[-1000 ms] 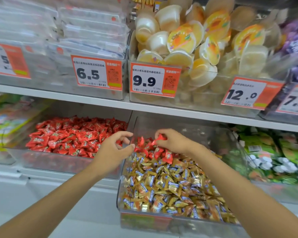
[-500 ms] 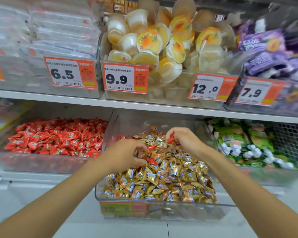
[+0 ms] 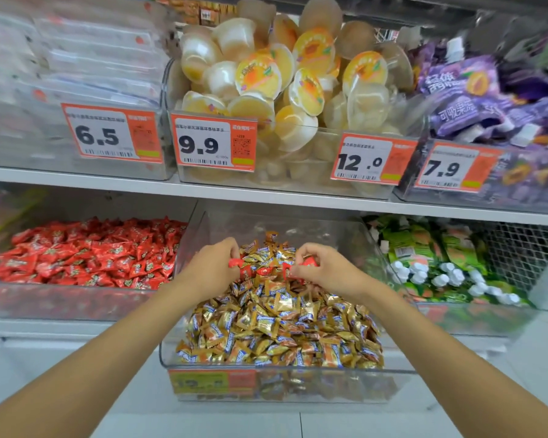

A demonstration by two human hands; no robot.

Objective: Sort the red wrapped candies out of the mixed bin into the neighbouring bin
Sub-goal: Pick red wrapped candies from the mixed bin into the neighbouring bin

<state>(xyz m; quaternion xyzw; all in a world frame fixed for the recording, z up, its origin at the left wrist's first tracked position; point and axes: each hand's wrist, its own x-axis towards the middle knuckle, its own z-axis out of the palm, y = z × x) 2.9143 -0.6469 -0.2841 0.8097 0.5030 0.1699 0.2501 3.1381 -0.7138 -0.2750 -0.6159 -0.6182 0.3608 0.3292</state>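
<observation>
A clear mixed bin (image 3: pixel 266 369) on the lower shelf holds a heap of gold wrapped candies (image 3: pixel 279 330), with a few red wrapped candies (image 3: pixel 264 271) near its back. Both hands are over that back part. My left hand (image 3: pixel 211 268) pinches a red candy (image 3: pixel 234 263) at its fingertips. My right hand (image 3: pixel 325 270) pinches another red candy (image 3: pixel 309 261). To the left stands the neighbouring bin (image 3: pixel 60 300), filled with red wrapped candies (image 3: pixel 89 251).
Right of the mixed bin is a bin of green pouches with white caps (image 3: pixel 434 267). The upper shelf (image 3: pixel 266 197) carries bins of jelly cups (image 3: pixel 285 90) and purple pouches (image 3: pixel 487 99), with orange price tags (image 3: pixel 214 142) on their fronts.
The view has swung left to right, bringing the mixed bin to the middle. My left hand came from the red bin's edge into the mixed bin and now pinches a red candy.
</observation>
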